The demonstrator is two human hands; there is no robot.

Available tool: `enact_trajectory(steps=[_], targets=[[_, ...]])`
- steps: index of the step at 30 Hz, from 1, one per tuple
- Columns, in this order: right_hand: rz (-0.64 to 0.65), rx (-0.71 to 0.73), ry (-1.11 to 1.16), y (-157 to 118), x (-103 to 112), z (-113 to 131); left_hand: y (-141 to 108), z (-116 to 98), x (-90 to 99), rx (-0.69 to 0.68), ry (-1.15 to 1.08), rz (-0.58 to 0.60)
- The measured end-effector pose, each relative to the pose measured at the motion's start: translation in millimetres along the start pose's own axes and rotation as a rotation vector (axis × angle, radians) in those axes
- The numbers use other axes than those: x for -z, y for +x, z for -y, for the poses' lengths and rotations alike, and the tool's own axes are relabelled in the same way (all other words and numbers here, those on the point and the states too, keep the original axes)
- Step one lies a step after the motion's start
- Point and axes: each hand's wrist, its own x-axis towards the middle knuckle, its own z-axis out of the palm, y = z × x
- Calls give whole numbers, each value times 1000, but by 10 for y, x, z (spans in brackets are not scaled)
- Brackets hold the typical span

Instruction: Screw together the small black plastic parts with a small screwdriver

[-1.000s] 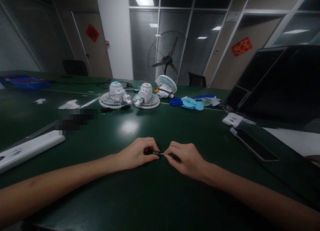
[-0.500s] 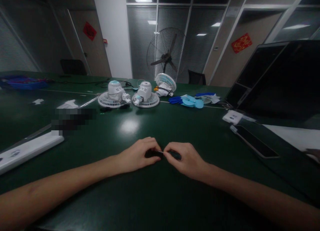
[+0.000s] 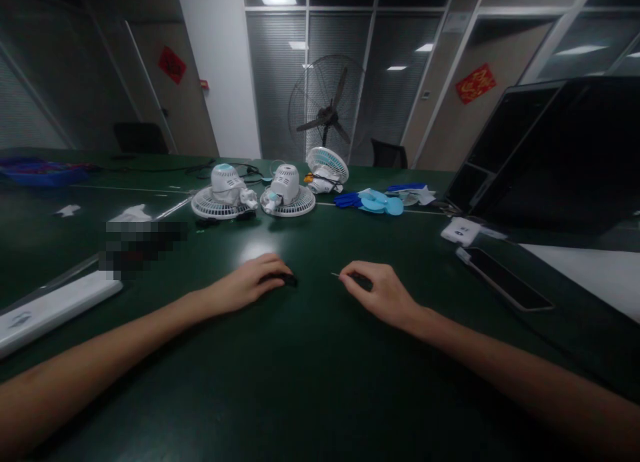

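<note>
Over the dark green table [image 3: 240, 369], my left hand [image 3: 253, 283] is closed around a small black object [image 3: 289, 279], whose end sticks out past the fingertips. To its right, my right hand [image 3: 380, 290] pinches a thin metal pin [image 3: 335, 274] that points left toward the black object. The pin and the black object are apart, with a gap of bare table between them. The rest of what lies inside each hand is hidden by the fingers.
Two white fans [image 3: 225, 194] [image 3: 289, 194] lie face down, with a third [image 3: 327, 169] tilted behind. Right of them are light blue fan blades [image 3: 381, 203] and blue gloves [image 3: 349, 200]. A phone-like device [image 3: 507, 279] and black monitor [image 3: 560, 155] stand right; a white bar [image 3: 55, 312] lies left.
My hands have moved apart and away from me, the left one shifting left. The pin, earlier touching or close to the black object, is now clearly separate from it.
</note>
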Motion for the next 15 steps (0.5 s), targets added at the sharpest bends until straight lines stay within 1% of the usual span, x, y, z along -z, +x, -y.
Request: enact_trajectory(steps=[2, 5, 7, 8, 11, 13, 15], targets=[[6, 0, -6, 22, -5, -37, -8, 344, 193, 83, 80, -89], [28, 18, -15, 23, -33, -69, -82, 877, 459, 205, 198, -212], [38, 33, -26, 11, -54, -83, -149, 1152, 574, 252, 250, -270], [42, 39, -31, 3, -63, -89, -180, 1252, 610, 270, 259, -289], [48, 49, -43, -17, -78, -105, -249, 1413, 673, 335, 284, -351], [51, 52, -46, -26, -79, -111, -282, 1445, 710, 392, 308, -391], [50, 53, -48, -30, -79, -115, -309, 1449, 759, 441, 326, -403]])
